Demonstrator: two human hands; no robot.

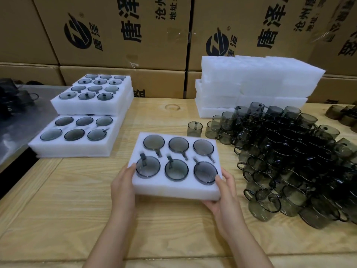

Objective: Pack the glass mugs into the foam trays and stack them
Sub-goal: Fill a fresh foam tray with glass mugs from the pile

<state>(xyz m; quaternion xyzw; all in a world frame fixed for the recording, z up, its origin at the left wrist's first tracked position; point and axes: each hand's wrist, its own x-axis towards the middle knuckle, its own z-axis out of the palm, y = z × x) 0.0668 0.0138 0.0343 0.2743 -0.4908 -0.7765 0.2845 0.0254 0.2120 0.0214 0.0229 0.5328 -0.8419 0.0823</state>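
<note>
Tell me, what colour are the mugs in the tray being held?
Smoky grey glass mugs in a white foam tray, seen best from the head view.

A white foam tray [174, 187] lies mid-way across the wooden table [67, 209]; all six round pockets hold smoky grey glass mugs [148, 167], handles lying in the slots; to its left, filled trays [77, 146] stand stacked in two piles; on the right, empty trays [251, 78] are piled behind a heap of loose mugs [289, 161].
</note>
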